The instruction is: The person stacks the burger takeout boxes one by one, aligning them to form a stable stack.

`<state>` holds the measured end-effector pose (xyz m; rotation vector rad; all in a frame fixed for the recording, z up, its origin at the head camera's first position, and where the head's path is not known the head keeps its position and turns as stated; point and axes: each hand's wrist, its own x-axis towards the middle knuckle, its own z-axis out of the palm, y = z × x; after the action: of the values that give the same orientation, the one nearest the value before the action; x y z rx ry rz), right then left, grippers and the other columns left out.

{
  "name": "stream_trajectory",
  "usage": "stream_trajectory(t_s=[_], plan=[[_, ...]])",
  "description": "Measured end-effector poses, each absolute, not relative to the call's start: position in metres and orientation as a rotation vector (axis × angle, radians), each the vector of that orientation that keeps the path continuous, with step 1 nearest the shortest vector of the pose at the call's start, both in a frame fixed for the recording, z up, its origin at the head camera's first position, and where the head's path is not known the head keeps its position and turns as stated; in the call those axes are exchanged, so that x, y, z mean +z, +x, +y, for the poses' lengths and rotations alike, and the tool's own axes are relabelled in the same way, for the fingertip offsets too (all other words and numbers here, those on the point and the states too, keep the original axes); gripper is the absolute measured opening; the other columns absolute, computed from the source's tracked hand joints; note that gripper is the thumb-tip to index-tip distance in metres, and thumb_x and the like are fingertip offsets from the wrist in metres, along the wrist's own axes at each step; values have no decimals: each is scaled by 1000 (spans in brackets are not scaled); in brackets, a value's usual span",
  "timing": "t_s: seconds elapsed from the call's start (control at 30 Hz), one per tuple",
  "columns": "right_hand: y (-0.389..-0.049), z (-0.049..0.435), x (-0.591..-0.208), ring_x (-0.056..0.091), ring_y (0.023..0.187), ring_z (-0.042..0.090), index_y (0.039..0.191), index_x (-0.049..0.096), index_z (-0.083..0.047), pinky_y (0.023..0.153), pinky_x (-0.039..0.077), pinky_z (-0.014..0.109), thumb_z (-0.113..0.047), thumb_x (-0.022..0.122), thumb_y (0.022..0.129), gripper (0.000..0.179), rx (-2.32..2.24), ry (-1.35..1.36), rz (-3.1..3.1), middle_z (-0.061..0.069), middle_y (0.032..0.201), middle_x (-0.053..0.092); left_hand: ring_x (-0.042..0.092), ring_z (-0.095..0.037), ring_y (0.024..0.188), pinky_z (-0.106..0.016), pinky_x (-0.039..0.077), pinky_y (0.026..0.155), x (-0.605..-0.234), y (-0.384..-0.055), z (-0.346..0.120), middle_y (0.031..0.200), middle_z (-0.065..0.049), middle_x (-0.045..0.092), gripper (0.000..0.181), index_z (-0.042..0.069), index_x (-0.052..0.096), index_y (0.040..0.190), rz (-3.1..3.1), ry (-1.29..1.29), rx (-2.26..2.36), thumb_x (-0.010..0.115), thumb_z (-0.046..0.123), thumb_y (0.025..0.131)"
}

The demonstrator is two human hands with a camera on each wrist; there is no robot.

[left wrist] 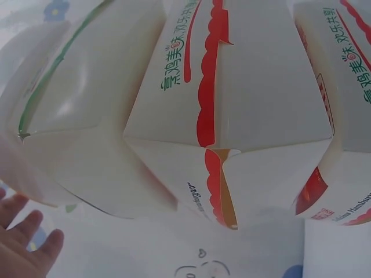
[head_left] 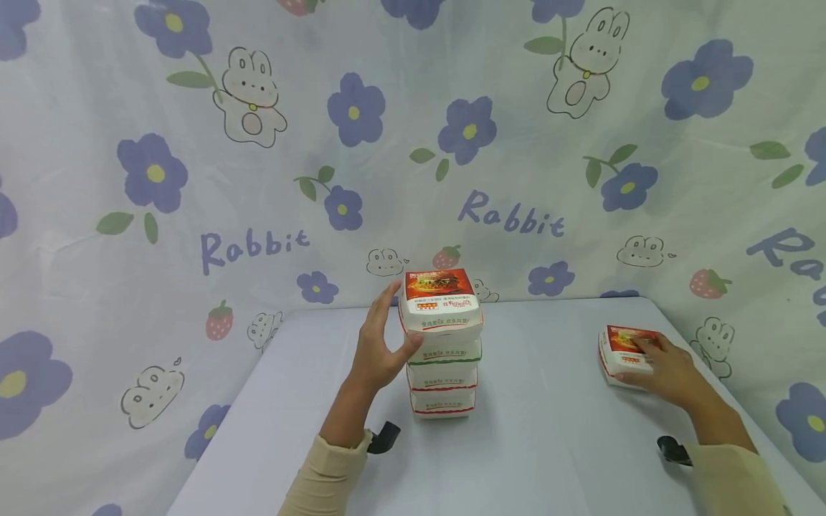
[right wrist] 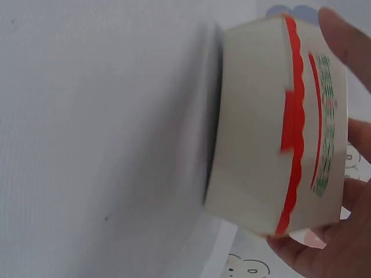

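Several white paper burger boxes stand in one stack point(head_left: 444, 383) at the middle of the table. The top burger box point(head_left: 442, 301) has a red lid with a burger picture. Beside its left side is my left hand point(head_left: 381, 351), thumb at the front corner and fingers spread along the side. Those fingers point(left wrist: 43, 246) show at the lower left of the left wrist view. At the table's right, my right hand point(head_left: 667, 369) grips another burger box point(head_left: 622, 351) from its right, thumb and fingers on opposite sides. This box point(right wrist: 261, 127) is low at the tabletop; contact with it is unclear.
The table has a white cover point(head_left: 535, 430). Behind it and at both sides hangs a curtain point(head_left: 413, 179) printed with flowers and rabbits. A black wrist device point(head_left: 384, 438) shows by the left sleeve, another black device point(head_left: 673, 450) by the right.
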<state>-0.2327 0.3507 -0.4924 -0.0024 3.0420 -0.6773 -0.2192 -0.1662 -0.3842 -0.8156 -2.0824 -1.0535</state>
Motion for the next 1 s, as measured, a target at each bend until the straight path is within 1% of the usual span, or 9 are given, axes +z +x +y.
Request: stream_trajectory(t_s=[0.23, 0.37, 0.43, 0.53, 0.6, 0.67, 0.77, 0.83, 1.0], plan=[[-232, 345, -493, 11, 122, 67, 151, 26, -4, 83, 29, 82, -67, 76, 65, 118, -655, -59, 3038, 39, 148, 6, 28, -22, 142, -57, 28, 109, -386, -217, -166, 154, -11, 34, 86, 8, 28, 153, -2078, -822, -1065, 51, 62, 90], [-230, 347, -496, 13, 121, 68, 154, 20, -8, 84, 27, 82, -64, 80, 61, 124, -639, -71, 3045, 37, 150, 3, 28, -22, 142, -57, 29, 109, -386, -218, -166, 153, -13, 34, 87, 6, 29, 152, -2074, -828, -1064, 52, 62, 90], [-229, 348, -499, 14, 120, 68, 156, 15, -12, 85, 24, 83, -62, 83, 58, 129, -639, -62, 3041, 36, 151, 0, 28, -22, 142, -57, 29, 109, -386, -218, -166, 154, -11, 34, 87, 6, 29, 152, -2077, -829, -1065, 52, 62, 90], [-228, 350, -506, 10, 124, 69, 157, 9, -17, 86, 20, 84, -56, 86, 56, 133, -682, -47, 3024, 35, 152, -8, 27, -22, 142, -57, 29, 109, -386, -218, -166, 155, -5, 32, 88, 7, 29, 152, -2086, -832, -1064, 52, 63, 89], [-228, 352, -510, 6, 127, 69, 157, 6, -18, 86, 20, 83, -48, 89, 58, 132, -737, -42, 3011, 34, 153, -12, 27, -22, 143, -57, 28, 109, -385, -218, -166, 155, -6, 32, 88, 6, 29, 152, -2092, -830, -1063, 51, 64, 89], [-228, 354, -514, 5, 127, 70, 157, 4, -19, 87, 21, 83, -40, 89, 64, 127, -775, -46, 3010, 33, 153, -15, 27, -22, 143, -57, 28, 109, -384, -218, -165, 155, -7, 32, 89, 5, 29, 152, -2096, -831, -1062, 51, 64, 89], [-230, 356, -518, 7, 126, 70, 157, 2, -20, 88, 22, 81, -33, 86, 70, 121, -803, -51, 3020, 34, 152, -15, 27, -23, 143, -59, 28, 108, -383, -219, -164, 154, -12, 33, 90, 5, 29, 152, -2095, -830, -1056, 51, 65, 89], [-231, 356, -519, 10, 125, 71, 157, 1, -20, 89, 22, 81, -33, 85, 72, 120, -798, -54, 3035, 34, 152, -13, 27, -23, 143, -59, 28, 108, -383, -219, -164, 155, -11, 33, 89, 6, 29, 152, -2093, -832, -1056, 51, 65, 89], [-229, 354, -518, 13, 124, 71, 157, 3, -19, 88, 23, 81, -38, 85, 70, 121, -812, -50, 3054, 36, 152, -9, 27, -25, 143, -60, 28, 108, -381, -219, -163, 155, -10, 33, 88, 10, 28, 153, -2082, -844, -1058, 51, 65, 88]])
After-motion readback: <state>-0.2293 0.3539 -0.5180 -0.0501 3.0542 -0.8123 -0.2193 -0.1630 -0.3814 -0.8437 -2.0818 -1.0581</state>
